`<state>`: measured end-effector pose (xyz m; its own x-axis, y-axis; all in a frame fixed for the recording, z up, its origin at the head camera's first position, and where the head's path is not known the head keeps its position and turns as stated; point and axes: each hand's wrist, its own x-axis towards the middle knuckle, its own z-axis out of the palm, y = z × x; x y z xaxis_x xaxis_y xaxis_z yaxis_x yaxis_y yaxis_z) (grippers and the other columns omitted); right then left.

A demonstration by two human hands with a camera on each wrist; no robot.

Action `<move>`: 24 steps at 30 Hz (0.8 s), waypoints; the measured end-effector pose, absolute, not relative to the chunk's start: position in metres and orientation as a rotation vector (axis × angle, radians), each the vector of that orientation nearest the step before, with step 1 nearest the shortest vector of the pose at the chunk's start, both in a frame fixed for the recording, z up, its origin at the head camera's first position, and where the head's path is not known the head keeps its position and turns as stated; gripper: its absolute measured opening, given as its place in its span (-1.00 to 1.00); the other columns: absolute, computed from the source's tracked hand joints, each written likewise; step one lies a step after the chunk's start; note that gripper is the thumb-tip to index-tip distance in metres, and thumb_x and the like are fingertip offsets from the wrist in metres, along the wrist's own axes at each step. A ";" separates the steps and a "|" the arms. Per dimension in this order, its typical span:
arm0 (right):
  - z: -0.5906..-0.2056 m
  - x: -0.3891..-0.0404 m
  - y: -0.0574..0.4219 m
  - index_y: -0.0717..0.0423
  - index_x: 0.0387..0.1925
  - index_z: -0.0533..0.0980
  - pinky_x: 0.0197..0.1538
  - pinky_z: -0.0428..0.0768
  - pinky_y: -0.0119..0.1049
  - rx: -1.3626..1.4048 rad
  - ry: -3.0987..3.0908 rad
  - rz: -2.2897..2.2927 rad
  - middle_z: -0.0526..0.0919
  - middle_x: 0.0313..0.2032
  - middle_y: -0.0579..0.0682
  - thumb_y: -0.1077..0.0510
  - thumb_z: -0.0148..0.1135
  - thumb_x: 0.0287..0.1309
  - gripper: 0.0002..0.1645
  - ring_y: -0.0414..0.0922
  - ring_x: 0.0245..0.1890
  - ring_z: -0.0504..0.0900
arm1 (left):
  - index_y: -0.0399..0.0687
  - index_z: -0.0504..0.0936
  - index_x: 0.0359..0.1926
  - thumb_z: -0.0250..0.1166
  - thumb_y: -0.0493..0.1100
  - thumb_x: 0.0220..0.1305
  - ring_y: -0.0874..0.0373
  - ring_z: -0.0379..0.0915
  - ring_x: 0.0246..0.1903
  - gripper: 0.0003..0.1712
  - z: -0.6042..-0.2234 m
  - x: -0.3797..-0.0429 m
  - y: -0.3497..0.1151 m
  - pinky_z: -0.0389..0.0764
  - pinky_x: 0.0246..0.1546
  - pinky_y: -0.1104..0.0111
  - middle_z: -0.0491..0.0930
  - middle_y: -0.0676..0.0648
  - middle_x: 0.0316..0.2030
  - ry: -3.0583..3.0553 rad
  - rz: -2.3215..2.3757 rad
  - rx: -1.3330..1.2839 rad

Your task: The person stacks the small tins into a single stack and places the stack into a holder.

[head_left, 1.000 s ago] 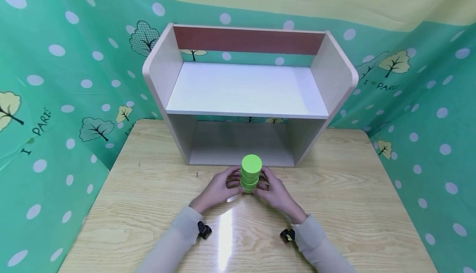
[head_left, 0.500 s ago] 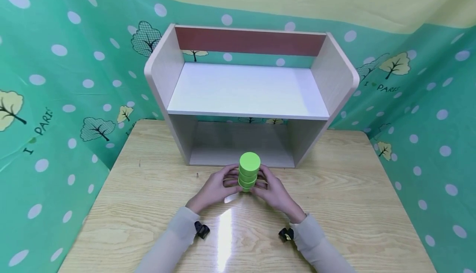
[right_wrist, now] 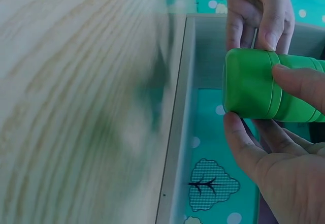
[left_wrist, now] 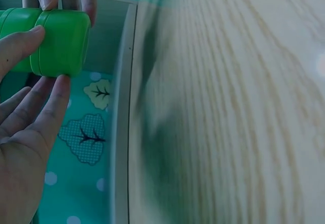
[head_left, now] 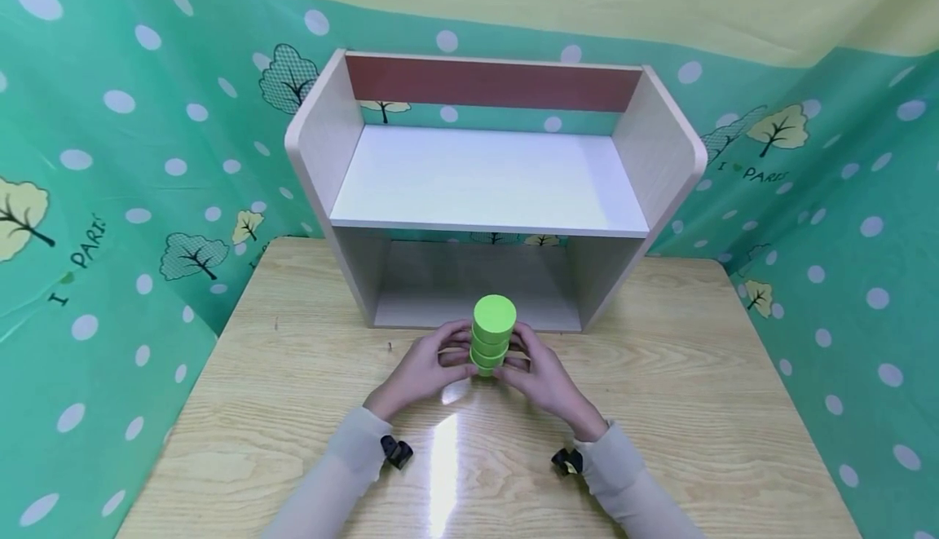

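Observation:
An upright green cylinder [head_left: 495,315] with a flat round top and grooved bands is held between both hands in front of the shelf. My left hand [head_left: 429,368] grips it from the left, thumb on the near side and fingers curled behind. From the right, my right hand [head_left: 539,372] grips it the same way. In the left wrist view, the cylinder [left_wrist: 62,43] has its smooth rounded end pointing toward the tabletop, with a gap between. The right wrist view shows the thumb across a groove of the cylinder [right_wrist: 250,84] and fingertips under its side.
A two-level shelf unit [head_left: 487,176] with pale sides and a red-brown back strip stands behind the hands on the wooden table [head_left: 675,408]. Its lower compartment [head_left: 477,278] opens toward me. A green patterned curtain [head_left: 110,196] surrounds the table on the left, back and right.
The cylinder and both hands have shifted slightly; its top now sits a little higher in the head view. Both hands keep the same grip.

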<state>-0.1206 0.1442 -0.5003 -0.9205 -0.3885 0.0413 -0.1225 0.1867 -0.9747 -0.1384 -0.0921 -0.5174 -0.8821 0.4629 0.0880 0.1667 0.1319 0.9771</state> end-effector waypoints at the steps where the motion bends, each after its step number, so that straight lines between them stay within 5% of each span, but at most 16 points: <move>1: -0.499 -0.120 0.144 0.08 0.45 0.18 0.24 0.55 -0.19 -0.497 2.248 -1.811 0.41 0.30 0.12 0.48 0.34 0.14 -0.10 0.05 0.28 0.43 | -0.13 0.32 0.42 0.51 -0.26 0.15 0.01 0.54 0.12 -0.15 -0.516 -0.138 -0.092 0.61 0.13 0.25 0.55 -0.12 0.13 2.173 1.826 0.622; 17: -0.479 -0.117 0.146 0.07 0.45 0.20 0.20 0.58 -0.26 -0.545 2.299 -1.822 0.42 0.28 0.12 0.42 0.35 0.17 -0.12 0.04 0.27 0.45 | -0.20 0.34 0.40 0.52 -0.29 0.14 -0.02 0.55 0.11 -0.16 -0.497 -0.139 -0.092 0.59 0.16 0.10 0.55 -0.16 0.13 2.136 1.886 0.652; 24: -0.471 -0.116 0.148 0.08 0.45 0.20 0.20 0.59 -0.19 -0.599 2.311 -1.832 0.41 0.29 0.14 0.42 0.38 0.16 -0.10 0.08 0.27 0.45 | -0.11 0.35 0.40 0.52 -0.26 0.14 0.03 0.54 0.11 -0.17 -0.491 -0.139 -0.091 0.60 0.14 0.25 0.55 -0.12 0.13 2.161 1.870 0.680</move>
